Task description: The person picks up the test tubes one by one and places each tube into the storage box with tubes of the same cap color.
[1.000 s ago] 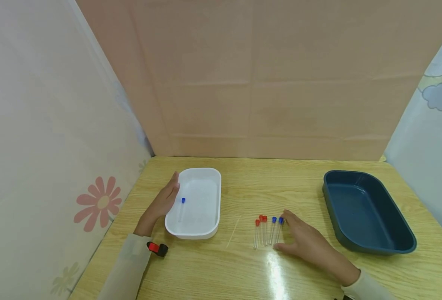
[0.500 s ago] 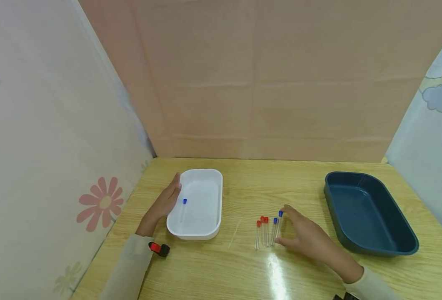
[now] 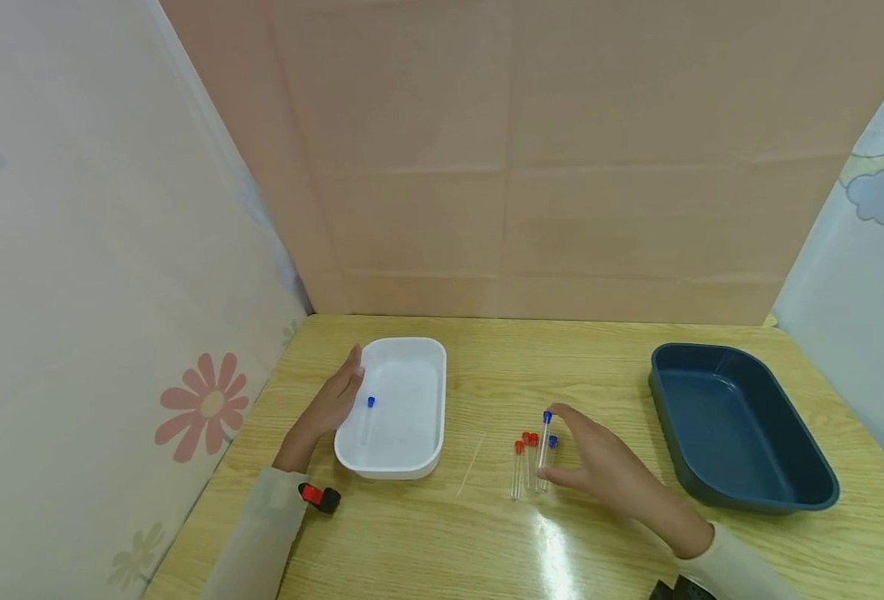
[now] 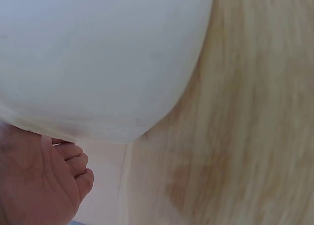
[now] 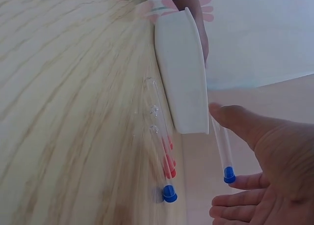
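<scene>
My right hand (image 3: 605, 467) pinches a blue-capped clear test tube (image 3: 544, 442) lengthwise, a fingertip at the cap and the thumb at the far end. In the right wrist view this tube (image 5: 223, 149) is raised off the table. Just behind it lie another blue-capped test tube (image 3: 552, 442) and three red-capped test tubes (image 3: 517, 467), side by side on the wood. At the left, my left hand (image 3: 329, 404) rests with extended fingers against the side of a white tray (image 3: 404, 408). One blue-capped test tube (image 3: 370, 402) lies inside that tray.
A dark blue tray (image 3: 741, 433) stands at the right of the wooden table (image 3: 561, 358). A brown paper backing (image 3: 501, 208) rises behind the table's far edge. Patterned cloth (image 3: 112, 292) hangs along the left side.
My right hand has lifted a blue-capped test tube from the right end of the row and carried it slightly left. My left hand has stayed at the white tray.
</scene>
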Tool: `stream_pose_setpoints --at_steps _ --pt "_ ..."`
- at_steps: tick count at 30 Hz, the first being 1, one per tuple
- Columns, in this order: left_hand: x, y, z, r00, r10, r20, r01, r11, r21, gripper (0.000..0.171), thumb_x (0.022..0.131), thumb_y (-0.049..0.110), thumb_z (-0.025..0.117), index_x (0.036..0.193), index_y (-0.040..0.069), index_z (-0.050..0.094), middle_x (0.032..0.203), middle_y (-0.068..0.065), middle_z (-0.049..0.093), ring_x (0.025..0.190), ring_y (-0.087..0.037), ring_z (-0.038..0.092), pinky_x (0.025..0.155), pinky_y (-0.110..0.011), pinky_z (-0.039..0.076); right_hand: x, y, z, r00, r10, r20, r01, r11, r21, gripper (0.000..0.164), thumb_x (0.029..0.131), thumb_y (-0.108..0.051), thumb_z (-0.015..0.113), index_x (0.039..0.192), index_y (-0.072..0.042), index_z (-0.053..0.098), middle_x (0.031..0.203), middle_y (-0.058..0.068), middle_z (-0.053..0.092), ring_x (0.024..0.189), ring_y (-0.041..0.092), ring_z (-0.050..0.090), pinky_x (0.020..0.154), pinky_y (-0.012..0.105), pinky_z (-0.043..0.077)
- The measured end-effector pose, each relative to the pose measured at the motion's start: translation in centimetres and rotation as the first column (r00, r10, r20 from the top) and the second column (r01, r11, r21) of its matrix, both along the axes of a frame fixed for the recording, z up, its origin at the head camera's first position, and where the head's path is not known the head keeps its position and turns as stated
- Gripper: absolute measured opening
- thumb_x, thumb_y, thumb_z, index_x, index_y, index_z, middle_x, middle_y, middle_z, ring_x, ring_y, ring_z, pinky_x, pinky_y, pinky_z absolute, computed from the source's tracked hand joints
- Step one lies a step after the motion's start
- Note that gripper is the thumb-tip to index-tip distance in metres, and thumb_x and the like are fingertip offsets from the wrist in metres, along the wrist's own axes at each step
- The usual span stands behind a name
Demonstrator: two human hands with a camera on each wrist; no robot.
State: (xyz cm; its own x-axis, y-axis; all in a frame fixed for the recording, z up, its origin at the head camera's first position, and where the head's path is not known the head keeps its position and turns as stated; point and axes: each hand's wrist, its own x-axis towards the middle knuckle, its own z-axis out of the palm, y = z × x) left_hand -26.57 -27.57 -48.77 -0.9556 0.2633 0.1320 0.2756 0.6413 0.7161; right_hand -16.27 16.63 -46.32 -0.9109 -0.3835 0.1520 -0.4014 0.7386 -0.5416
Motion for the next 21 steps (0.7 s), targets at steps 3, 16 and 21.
stream_pose_setpoints --at_steps 3,16,21 --pt "0.1 0.0 0.1 1.000 -0.009 0.005 0.009 1.000 0.002 0.059 0.114 0.026 0.027 0.160 -0.004 0.006 0.169 -0.015 0.001 0.154 -0.039 0.005 0.123 -0.055 0.009 -0.1 -0.4 0.1 1.000 -0.008 0.006 0.008 1.000 0.000 0.092 0.079 -0.045 0.086 0.147 -0.001 0.044 0.144 0.022 0.054 0.121 0.042 0.061 0.094 0.056 0.054" --pt "0.2 -0.1 0.2 1.000 -0.015 0.004 0.015 1.000 0.005 0.059 0.114 0.026 0.028 0.160 -0.004 0.006 0.168 -0.016 0.001 0.155 -0.038 0.004 0.123 -0.055 0.009 -0.8 -1.8 0.5 1.000 0.023 -0.011 -0.023 1.000 0.000 0.093 0.080 -0.048 0.085 0.147 0.002 0.045 0.147 0.022 0.051 0.129 0.043 0.054 0.100 0.058 0.050" --pt "0.1 -0.1 0.1 1.000 -0.012 0.008 0.012 1.000 0.005 0.059 0.114 0.027 0.027 0.160 -0.003 0.006 0.169 -0.015 0.001 0.154 -0.039 0.005 0.124 -0.054 0.009 -0.8 -2.4 0.7 0.999 0.032 0.001 -0.032 0.999 -0.004 0.092 0.080 -0.045 0.086 0.147 0.002 0.045 0.147 0.022 0.051 0.129 0.043 0.054 0.100 0.057 0.050"
